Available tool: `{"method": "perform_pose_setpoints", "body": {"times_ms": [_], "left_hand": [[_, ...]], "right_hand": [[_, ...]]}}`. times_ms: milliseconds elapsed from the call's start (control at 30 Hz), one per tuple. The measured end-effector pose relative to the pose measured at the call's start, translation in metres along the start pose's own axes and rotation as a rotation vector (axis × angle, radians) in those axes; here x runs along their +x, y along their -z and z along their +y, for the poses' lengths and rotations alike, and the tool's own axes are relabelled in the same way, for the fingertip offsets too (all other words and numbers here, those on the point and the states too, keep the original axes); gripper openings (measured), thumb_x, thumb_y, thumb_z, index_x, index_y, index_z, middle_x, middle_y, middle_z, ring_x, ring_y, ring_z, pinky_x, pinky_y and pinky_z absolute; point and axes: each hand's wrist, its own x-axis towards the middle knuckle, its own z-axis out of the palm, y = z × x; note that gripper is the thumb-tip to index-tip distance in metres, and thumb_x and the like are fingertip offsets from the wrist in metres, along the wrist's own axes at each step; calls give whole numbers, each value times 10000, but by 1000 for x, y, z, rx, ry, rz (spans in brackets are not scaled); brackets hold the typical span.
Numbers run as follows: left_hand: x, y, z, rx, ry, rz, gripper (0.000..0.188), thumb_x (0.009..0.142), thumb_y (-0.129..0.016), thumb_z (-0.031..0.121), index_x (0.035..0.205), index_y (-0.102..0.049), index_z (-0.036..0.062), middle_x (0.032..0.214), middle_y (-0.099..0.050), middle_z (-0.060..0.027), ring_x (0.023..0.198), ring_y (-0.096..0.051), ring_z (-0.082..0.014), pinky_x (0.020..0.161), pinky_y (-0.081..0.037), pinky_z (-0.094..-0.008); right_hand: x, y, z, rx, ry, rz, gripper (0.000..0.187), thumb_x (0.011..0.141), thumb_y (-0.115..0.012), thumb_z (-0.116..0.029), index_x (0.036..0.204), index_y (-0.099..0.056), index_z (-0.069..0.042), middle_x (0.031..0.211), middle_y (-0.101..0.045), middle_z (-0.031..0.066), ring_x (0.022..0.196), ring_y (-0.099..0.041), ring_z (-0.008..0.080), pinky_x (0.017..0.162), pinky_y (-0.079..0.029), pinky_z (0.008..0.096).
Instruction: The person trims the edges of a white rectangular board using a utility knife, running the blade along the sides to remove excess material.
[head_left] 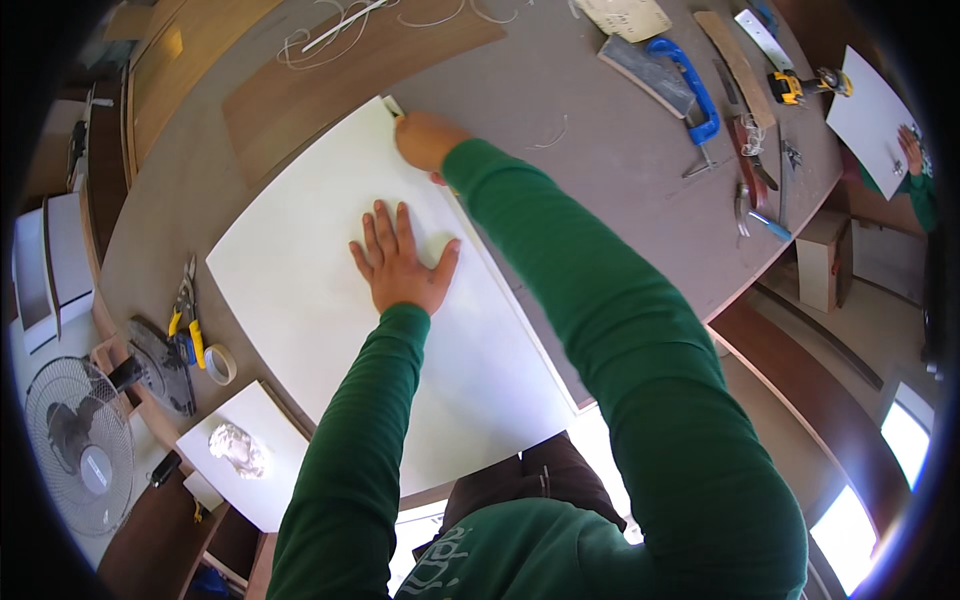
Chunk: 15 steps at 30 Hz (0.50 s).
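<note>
Broad white flat-faced panel (490, 350) lies on the large grey-brown surface (620, 185), directly in front of the person, set aslant with its near end at the person's waist; the left hand (405, 262) rests palm down on the panel's upper face, fingers spread wide and pointing away from the body, with hold of nothing; the right hand (428, 142) is at the panel's right edge, close to its far corner, with its fingers curled in; whether it grips the edge or some small object there cannot be told, since the fingers are largely hidden.

Beyond the right forearm lie a blue C-shaped metal clamp (703, 92), touching a dark grey rectangular block (648, 78); a long narrow brown wooden strip (736, 65); a yellow-and-black cordless drill (792, 88); and a hammer with a blue grip (770, 226) near the surface's right border; at the left are yellow-handled metal snips (188, 315), just beside a pale round roll of tape (220, 365); farther left stands a grey round-caged fan (82, 445); at the far right, a co-worker's hand (909, 150) is on a separate white sheet (875, 115).
</note>
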Motion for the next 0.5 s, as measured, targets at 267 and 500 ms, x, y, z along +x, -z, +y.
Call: {"method": "perform_pose_setpoints", "body": {"times_ms": [267,500], "left_hand": [[-1,1,-2,40,4,14,939,892,-580,710,1602,-360,136,1703,-232,-163,1587,-169,-352,1260,-68,-594],[-2,-4,-4,87,0,35,940,898,-562,725,1613,-336,159,1709,-226,-145,1591,-171,-329,1269,-79,-569]], "right_hand": [[-59,-12,27,78,-143,-96,582,1101,-251,-351,955,-664,33,684,-646,197,544,-644,320,647,-550,464],[-139,-32,71,82,-116,-107,522,1111,-334,-372,870,-575,23,609,-555,169,485,-570,303,544,-507,440]]}}
